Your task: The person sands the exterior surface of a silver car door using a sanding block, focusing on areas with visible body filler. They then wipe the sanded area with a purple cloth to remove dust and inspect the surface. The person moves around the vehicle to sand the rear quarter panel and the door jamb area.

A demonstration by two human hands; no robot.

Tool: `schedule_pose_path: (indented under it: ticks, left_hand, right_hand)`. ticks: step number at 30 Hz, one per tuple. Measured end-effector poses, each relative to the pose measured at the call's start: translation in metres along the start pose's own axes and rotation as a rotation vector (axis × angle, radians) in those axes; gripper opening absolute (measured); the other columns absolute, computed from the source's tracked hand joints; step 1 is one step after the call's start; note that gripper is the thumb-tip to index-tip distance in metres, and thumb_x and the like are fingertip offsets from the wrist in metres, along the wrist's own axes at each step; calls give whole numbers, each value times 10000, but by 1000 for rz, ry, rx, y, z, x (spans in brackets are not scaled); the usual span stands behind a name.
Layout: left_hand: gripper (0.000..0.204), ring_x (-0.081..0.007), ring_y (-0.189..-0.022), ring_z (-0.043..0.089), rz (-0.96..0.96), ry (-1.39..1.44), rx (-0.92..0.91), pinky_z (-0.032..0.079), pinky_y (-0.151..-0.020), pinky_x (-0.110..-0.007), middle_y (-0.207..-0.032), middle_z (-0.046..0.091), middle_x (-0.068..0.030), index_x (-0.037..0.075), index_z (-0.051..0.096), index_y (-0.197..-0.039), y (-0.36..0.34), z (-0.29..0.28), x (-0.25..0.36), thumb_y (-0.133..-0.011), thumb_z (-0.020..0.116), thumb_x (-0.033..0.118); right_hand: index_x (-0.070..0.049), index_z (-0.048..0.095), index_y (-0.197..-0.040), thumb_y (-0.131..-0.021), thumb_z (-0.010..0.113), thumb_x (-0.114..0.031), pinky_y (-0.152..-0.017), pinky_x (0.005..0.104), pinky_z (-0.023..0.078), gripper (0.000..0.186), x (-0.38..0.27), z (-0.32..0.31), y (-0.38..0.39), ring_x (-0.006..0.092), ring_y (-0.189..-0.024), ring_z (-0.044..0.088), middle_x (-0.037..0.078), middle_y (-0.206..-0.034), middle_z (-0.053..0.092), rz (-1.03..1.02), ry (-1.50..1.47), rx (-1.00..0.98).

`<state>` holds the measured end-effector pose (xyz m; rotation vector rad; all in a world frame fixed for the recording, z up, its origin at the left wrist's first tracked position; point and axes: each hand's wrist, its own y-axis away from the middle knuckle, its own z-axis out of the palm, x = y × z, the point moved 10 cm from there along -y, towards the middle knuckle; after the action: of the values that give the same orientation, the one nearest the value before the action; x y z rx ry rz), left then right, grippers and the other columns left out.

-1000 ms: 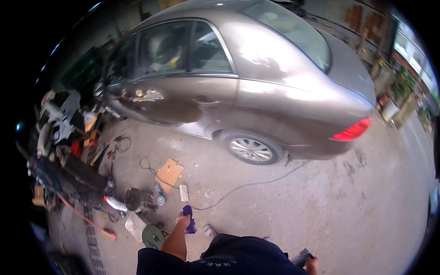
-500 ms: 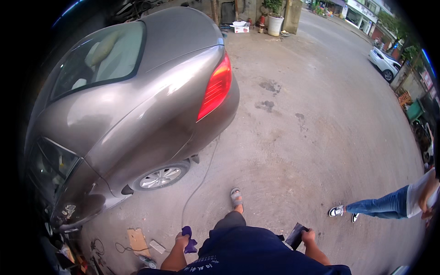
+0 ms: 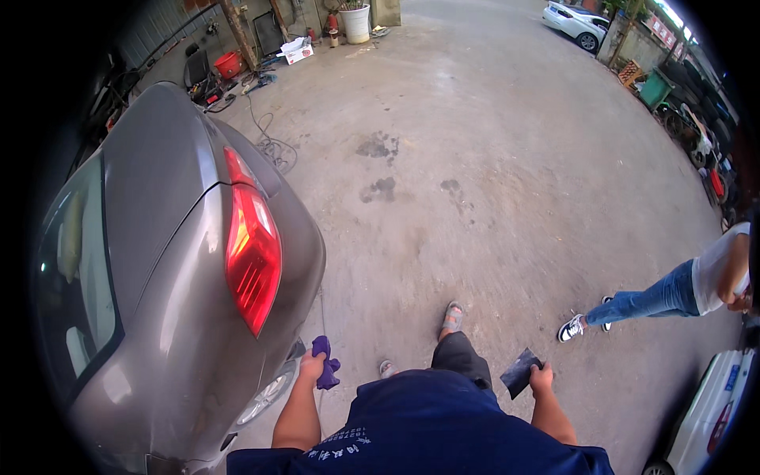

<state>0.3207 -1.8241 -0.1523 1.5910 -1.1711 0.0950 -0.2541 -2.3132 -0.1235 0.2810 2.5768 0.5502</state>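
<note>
My left hand is closed around a bunched purple cloth, held low beside the rear of a grey-brown car. The red tail light of that car is ahead of the cloth, and its rear wheel shows below the body. Out to my right, my right hand grips a thin dark flat sheet by one edge. Neither hand touches the car. My sandalled feet are on the concrete, one ahead of the other.
A person in jeans stands at my right. Behind that person is a white car. Cable lies coiled past the bumper, near a red bucket and a white planter. Clutter and a green bin line the right edge.
I have stepped forward along the car, and the view has turned right. The tail light is now nearer. Both hands keep hold of the cloth and the sheet.
</note>
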Motion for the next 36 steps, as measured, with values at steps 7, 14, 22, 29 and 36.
schedule_pose_path:
  ticks: [7,14,22,29,36]
  left_hand:
    - [393,-259,-934,671,-10,-311,106,532,-807,-385,-1042,680,-165,7,611,-1176,-60,87,113,-845,630,217]
    - [492,-326,-1029,651,-198,-312,121,494,-901,-382,-1096,672,-222,2,623,-1184,-75,118,162,-810,648,321]
    - [448,-304,-957,676,-250,-226,136,521,-840,-379,-1044,686,-212,-1,651,-1129,-168,167,237,-808,641,311]
    - [418,-309,-886,690,-356,-109,126,535,-813,-400,-985,697,-204,-7,660,-1109,-299,178,339,-798,640,271]
    - [453,-351,-1021,648,-137,-68,273,505,-863,-414,-1095,665,-227,24,609,-1178,-427,73,565,-840,635,326]
  right_hand:
    - [56,577,-1190,-812,657,-175,-881,444,509,450,-53,24,-122,386,-1049,636,273,-1119,641,253,151,-157]
    - [88,581,-1135,-817,664,-184,-882,416,488,426,-283,8,-312,370,-1022,642,267,-1092,650,-87,21,-123]
    - [63,515,-1256,-832,657,-170,-921,409,473,504,-544,63,-420,344,-1060,626,258,-1162,624,-277,50,-164]
    - [65,565,-1134,-789,686,-151,-892,427,487,424,-634,122,-477,368,-1032,633,253,-1081,644,-241,287,-82]
    - [49,563,-1170,-799,679,-128,-863,416,495,427,-815,176,-497,327,-992,640,224,-1078,657,-114,188,-264]
